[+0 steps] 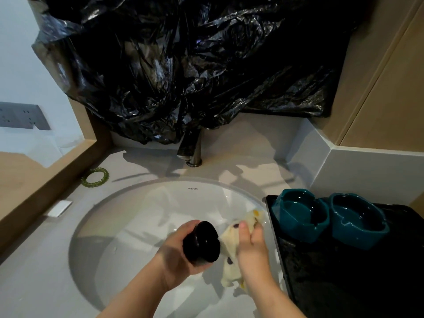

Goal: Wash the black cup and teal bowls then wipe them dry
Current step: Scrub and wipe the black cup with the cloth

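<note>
My left hand (176, 253) grips the black cup (202, 243) over the white sink (128, 216), its base turned up toward me. My right hand (251, 245) holds a cream cloth with coloured spots (231, 267) against the cup's right side. Two teal bowls (300, 214) (358, 220) stand side by side on a black tray (344, 271) to the right of the sink.
A metal faucet (191, 150) stands behind the sink, partly under a crumpled black plastic bag (195, 65). A green beaded ring (95, 177) and a small white packet (59, 208) lie on the grey counter at the left. Wood-toned walls close both sides.
</note>
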